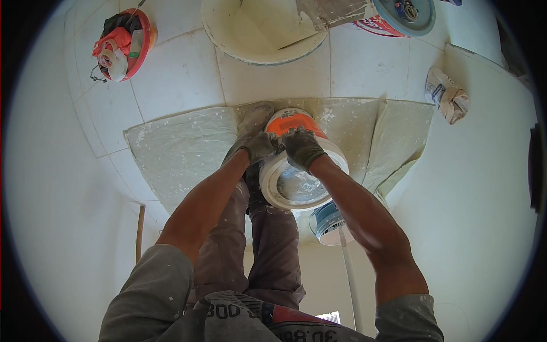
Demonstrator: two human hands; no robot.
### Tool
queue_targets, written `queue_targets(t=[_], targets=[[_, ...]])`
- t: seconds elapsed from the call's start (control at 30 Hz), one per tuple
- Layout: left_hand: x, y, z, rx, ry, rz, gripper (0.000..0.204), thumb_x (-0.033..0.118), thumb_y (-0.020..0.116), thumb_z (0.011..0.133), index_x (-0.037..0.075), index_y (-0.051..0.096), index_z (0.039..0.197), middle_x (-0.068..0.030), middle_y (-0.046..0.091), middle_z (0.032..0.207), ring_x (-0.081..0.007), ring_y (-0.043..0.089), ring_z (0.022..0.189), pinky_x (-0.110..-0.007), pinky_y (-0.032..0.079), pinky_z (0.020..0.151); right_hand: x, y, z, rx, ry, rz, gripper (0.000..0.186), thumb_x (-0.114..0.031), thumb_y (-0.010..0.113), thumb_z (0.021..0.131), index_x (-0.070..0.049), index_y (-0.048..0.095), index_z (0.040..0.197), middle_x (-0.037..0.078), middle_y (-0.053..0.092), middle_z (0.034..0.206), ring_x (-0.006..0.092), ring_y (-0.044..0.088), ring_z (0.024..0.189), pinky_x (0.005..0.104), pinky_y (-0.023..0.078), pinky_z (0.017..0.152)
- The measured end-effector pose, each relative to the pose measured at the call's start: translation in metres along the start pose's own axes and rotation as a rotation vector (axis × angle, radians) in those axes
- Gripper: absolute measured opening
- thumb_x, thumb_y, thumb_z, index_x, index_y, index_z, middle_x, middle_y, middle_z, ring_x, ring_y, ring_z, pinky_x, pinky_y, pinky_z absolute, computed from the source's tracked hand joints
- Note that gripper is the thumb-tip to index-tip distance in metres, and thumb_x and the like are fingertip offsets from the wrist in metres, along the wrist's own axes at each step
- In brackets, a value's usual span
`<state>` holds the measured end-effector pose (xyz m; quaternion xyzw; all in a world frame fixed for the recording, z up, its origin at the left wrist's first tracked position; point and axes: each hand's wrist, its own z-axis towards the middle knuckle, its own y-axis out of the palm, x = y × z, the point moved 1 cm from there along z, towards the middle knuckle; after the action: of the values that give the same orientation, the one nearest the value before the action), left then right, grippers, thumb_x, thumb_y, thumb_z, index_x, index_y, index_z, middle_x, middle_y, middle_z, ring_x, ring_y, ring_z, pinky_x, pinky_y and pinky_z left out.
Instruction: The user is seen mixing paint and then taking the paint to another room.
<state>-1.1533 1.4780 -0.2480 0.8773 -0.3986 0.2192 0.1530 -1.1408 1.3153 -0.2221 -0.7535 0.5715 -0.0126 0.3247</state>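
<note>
A white bucket [325,134] with an orange label stands tilted by my feet on a drop cloth. Its round end [296,185] faces me, with a thick white ring and a bluish, smeared middle; I cannot tell whether it is a lid or the base. My left hand [262,147], in a dusty grey glove, is closed at the near-left side of the label. Beside it my right hand [302,148], gloved too, is curled over the edge between label and ring. Both sets of fingertips are partly hidden.
A drop cloth [182,148] covers tiled floor. Beyond it are a large tub [268,58] of pale compound with a wide board across it, a red bucket [149,43] of tools, and a blue-lidded bucket [424,17]. At right slumps a paper bag [450,94]. A blue bucket [327,216] stands near my legs.
</note>
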Motion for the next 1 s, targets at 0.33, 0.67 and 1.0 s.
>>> queue_targets(t=[0.33, 0.67, 1.0], targets=[[-0.063, 0.023, 0.010, 0.234, 0.057, -0.291, 0.029, 0.028, 0.075, 0.090, 0.000, 0.067, 0.093, -0.0183, 0.072, 0.087, -0.0280, 0.068, 0.081, -0.039, 0.053, 0.076, -0.033, -0.012, -0.025, 0.131, -0.077, 0.013, 0.026, -0.012, 0.065, 0.083, -0.007, 0.070, 0.108, 0.017, 0.069, 0.114, 0.0370, 0.061, 0.120, 0.0547, 0.048, 0.099], [-0.032, 0.050, 0.007, 0.345, 0.129, 0.012, 0.033, 0.026, 0.071, 0.092, -0.002, 0.064, 0.108, -0.0215, 0.071, 0.096, -0.0364, 0.071, 0.093, -0.042, 0.054, 0.082, -0.021, -0.018, -0.063, 0.078, 0.016, 0.013, 0.029, -0.014, 0.059, 0.087, -0.008, 0.067, 0.114, 0.017, 0.067, 0.120, 0.0365, 0.059, 0.123, 0.0547, 0.045, 0.102], [-0.016, 0.021, 0.002, 0.115, 0.109, -0.305, 0.034, 0.022, 0.070, 0.097, 0.003, 0.065, 0.125, -0.0085, 0.074, 0.106, -0.0150, 0.068, 0.097, -0.032, 0.052, 0.091, 0.001, 0.004, -0.038, 0.217, -0.049, 0.013, 0.045, -0.024, 0.064, 0.092, -0.007, 0.060, 0.133, 0.021, 0.060, 0.138, 0.0387, 0.055, 0.130, 0.0521, 0.042, 0.109]])
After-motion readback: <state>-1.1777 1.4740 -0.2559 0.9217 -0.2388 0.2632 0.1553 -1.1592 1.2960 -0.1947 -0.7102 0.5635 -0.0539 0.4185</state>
